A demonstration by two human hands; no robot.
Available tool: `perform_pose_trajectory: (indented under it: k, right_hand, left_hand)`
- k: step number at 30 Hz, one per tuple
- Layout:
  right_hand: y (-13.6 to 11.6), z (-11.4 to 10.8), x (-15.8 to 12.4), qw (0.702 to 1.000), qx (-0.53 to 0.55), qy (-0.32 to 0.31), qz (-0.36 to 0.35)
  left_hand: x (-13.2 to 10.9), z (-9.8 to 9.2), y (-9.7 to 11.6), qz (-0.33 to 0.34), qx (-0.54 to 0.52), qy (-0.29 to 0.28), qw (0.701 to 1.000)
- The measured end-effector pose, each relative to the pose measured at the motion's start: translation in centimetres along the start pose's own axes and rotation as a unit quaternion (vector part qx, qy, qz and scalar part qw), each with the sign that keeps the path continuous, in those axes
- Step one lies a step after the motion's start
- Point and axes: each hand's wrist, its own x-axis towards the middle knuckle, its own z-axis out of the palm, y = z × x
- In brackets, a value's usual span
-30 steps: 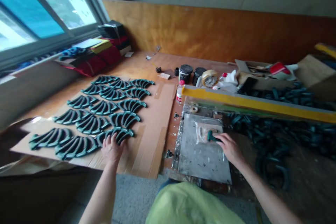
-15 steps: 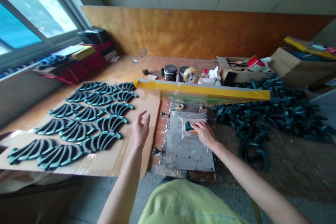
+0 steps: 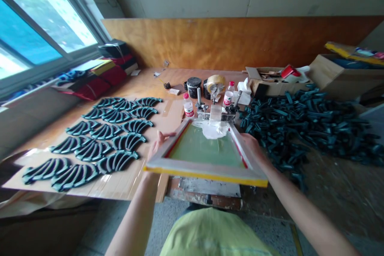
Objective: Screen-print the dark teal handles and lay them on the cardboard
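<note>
A screen printing frame [image 3: 198, 168] with a yellow-taped front edge is lowered in front of me, over the metal base plate [image 3: 210, 189]. White ink [image 3: 213, 131] lies at the far end of its green mesh [image 3: 204, 150]. My left hand [image 3: 157, 144] holds the frame's left side, fingers partly behind the rim. On the opposite side, my right hand [image 3: 253, 145] grips the frame, its fingertips mostly hidden by it. Whatever lies on the plate beneath the mesh is covered.
Rows of dark green curved ribbed parts [image 3: 105, 132] lie on cardboard [image 3: 147, 184] to the left. A heap of similar-coloured parts [image 3: 300, 124] spreads to the right. Behind the frame stand red-capped bottles [image 3: 188, 106], a black tub [image 3: 194, 87] and cardboard boxes [image 3: 333, 76].
The frame has swung down from its raised position over the plate. My right hand has left a small dark green part on the plate, and both hands have moved to the frame's sides.
</note>
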Motion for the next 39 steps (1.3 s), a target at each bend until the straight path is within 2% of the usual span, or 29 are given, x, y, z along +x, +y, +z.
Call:
perform_pose_trajectory:
  k: [3,5,8,11,13,14,17,21,24,28,31,33,36,39]
  right_hand:
    - [0.1,-1.3,2.9,0.998,0.004,0.058,0.018]
    - [-1.7,-0.8,5.4,0.998,-0.006,0.062,-0.013]
    - [-5.0,0.8,8.8,0.997,-0.066,0.002,-0.040]
    - [-7.0,1.7,10.4,0.986,-0.121,-0.115,-0.012]
    - [-7.3,1.7,10.5,0.972,-0.147,-0.180,0.014]
    - [-7.2,1.6,10.3,0.968,-0.158,-0.193,0.021]
    - [-6.6,1.6,9.5,0.970,-0.184,-0.158,0.031]
    - [-6.5,3.0,8.0,0.968,-0.208,-0.132,0.048]
    - [-7.4,3.7,6.0,0.972,-0.187,-0.140,-0.002]
    - [-8.1,2.2,3.0,0.969,-0.114,-0.180,-0.128]
    - [-7.5,0.4,2.6,0.959,-0.070,-0.213,-0.173]
    - [-7.2,0.1,3.3,0.957,-0.055,-0.228,-0.172]
    - [-7.2,1.1,4.0,0.973,-0.055,-0.179,-0.133]
    - [-7.7,2.5,2.8,0.981,-0.062,-0.126,-0.130]
  left_hand:
    - [-2.3,-1.1,-4.5,-0.127,0.012,-0.068,0.989]
    - [-2.8,-0.9,-7.8,-0.150,-0.003,-0.078,0.986]
    - [-2.7,-0.2,-11.8,-0.139,0.010,-0.052,0.989]
    - [-2.3,0.1,-13.6,-0.130,0.032,-0.051,0.990]
    - [-2.2,0.0,-14.0,-0.128,0.042,-0.055,0.989]
    - [-2.2,-0.1,-14.0,-0.129,0.044,-0.056,0.989]
    - [-2.2,-0.2,-14.2,-0.132,0.038,-0.060,0.989]
    - [-2.2,-0.3,-14.5,-0.123,0.033,-0.084,0.988]
    - [-2.2,-0.4,-14.6,-0.120,0.053,-0.097,0.987]
    - [-2.4,-0.4,-14.2,-0.123,0.071,-0.088,0.986]
    - [-2.6,-0.2,-13.7,-0.124,0.065,-0.081,0.987]
    - [-2.7,-0.1,-13.4,-0.128,0.055,-0.078,0.987]
    - [-2.7,-0.2,-13.3,-0.134,0.037,-0.080,0.987]
    - [-2.6,-0.3,-13.4,-0.138,0.025,-0.082,0.987]
